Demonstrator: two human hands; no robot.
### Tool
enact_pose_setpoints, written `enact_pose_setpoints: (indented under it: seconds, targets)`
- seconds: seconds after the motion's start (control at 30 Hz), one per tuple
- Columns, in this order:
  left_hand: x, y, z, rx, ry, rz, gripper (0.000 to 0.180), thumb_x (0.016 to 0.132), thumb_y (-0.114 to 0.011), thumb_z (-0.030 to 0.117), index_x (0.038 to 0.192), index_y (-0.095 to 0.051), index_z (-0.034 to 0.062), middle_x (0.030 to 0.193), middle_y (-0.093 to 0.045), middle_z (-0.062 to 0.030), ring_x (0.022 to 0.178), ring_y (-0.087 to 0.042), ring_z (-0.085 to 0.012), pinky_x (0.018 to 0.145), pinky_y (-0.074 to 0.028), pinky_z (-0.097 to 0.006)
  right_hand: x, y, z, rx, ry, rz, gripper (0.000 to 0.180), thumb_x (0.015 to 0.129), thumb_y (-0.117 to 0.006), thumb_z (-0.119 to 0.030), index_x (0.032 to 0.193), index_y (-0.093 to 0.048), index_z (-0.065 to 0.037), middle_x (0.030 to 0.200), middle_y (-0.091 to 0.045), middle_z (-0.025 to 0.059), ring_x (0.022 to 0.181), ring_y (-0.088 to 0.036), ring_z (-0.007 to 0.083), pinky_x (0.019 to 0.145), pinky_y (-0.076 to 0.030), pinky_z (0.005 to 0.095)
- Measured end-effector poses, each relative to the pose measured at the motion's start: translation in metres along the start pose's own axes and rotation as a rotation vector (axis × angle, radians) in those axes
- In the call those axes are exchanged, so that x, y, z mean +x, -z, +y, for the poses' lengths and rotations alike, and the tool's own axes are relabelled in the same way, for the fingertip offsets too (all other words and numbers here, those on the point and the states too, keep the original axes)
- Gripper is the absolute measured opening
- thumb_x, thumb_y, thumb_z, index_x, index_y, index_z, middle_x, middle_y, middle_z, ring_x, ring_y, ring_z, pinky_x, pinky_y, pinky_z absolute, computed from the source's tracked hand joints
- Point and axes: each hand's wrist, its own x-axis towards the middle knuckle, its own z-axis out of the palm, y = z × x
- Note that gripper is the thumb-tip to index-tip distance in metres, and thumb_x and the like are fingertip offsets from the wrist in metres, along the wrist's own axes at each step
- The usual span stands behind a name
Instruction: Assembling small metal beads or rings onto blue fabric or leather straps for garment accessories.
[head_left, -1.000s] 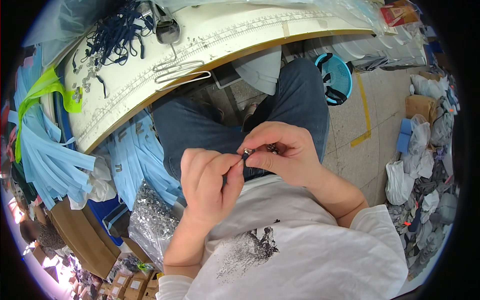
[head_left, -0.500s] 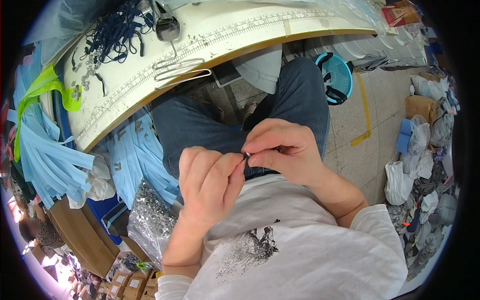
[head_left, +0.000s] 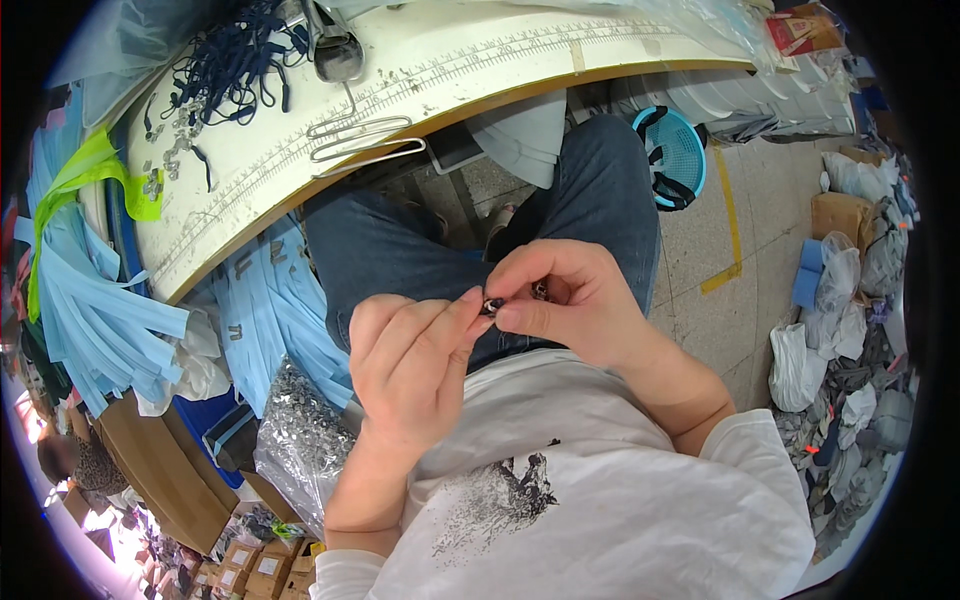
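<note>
A small black-and-silver piece (head_left: 492, 306), too small to identify further, is between the fingertips of the left hand (head_left: 413, 360) and the right hand (head_left: 572, 308), just above the lap. The left thumb and forefinger pinch it from the left; the right thumb and forefinger grip it from the right. More small metallic pieces (head_left: 541, 290) show inside the curled right hand, partly hidden by its fingers.

Below the hands are dark blue jeans (head_left: 385, 265) and a white T-shirt (head_left: 660, 480) with a black print. On the far side, a white surface (head_left: 480, 62) carries ruler markings, a metal scoop (head_left: 338, 62), a bent wire (head_left: 368, 135) at its near edge, and, at the left, a tangle of navy cords (head_left: 235, 75) beside small metal pieces. Light blue strips (head_left: 115, 335) hang at the left; nearer is a clear plastic bag (head_left: 300, 430) of silvery bits. To the far right, a light blue basket (head_left: 680, 150) stands on the floor (head_left: 685, 255).
</note>
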Motion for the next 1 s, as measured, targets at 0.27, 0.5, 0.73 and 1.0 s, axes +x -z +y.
enact_pose_setpoints:
  seconds: [0.27,0.5,0.73,1.0]
  targets:
    - [0.005,-0.005,-0.003,-0.023,-0.045,0.009,0.034,0.064,-0.079,0.001,0.097,-0.069,0.0023,0.082,-0.063,-0.0077,0.072,-0.055,-0.0243,0.066,-0.044,-0.033,-0.002,0.007,0.004,0.558,-0.275,-0.036,0.014,0.083,-0.069,0.005,0.095,-0.066,-0.002,0.098,-0.066,0.0106,0.079,-0.061,0.0087,0.058,-0.045,0.0169]
    - [0.003,-0.004,-0.011,-0.031,-0.123,0.045,0.032,0.057,-0.08,0.001,0.086,-0.066,0.0036,0.083,-0.064,-0.0073,0.072,-0.056,-0.0256,0.065,-0.045,-0.034,0.001,0.002,0.001,0.44,-0.276,-0.012,0.01,0.085,-0.069,0.0,0.095,-0.068,-0.003,0.092,-0.066,0.0046,0.063,-0.052,0.0024,0.046,-0.033,0.016]
    - [0.003,-0.009,-0.013,-0.155,-0.068,0.135,0.028,0.058,-0.073,-0.005,0.081,-0.059,0.0027,0.086,-0.067,-0.0112,0.068,-0.059,-0.025,0.062,-0.048,-0.032,0.004,-0.001,-0.006,0.42,-0.242,0.068,0.012,0.091,-0.063,-0.003,0.101,-0.056,-0.003,0.097,-0.062,0.0062,0.059,-0.045,0.002,0.044,-0.03,0.0157]
    - [-0.006,-0.012,-0.013,-0.438,0.214,0.092,0.026,0.062,-0.07,-0.009,0.083,-0.058,0.002,0.082,-0.066,-0.0113,0.066,-0.06,-0.0212,0.059,-0.048,-0.027,0.003,-0.005,0.0,-0.024,0.197,-0.018,0.021,0.089,-0.066,-0.003,0.109,-0.058,-0.004,0.09,-0.058,-0.0004,0.071,-0.052,0.0038,0.057,-0.04,0.0182]
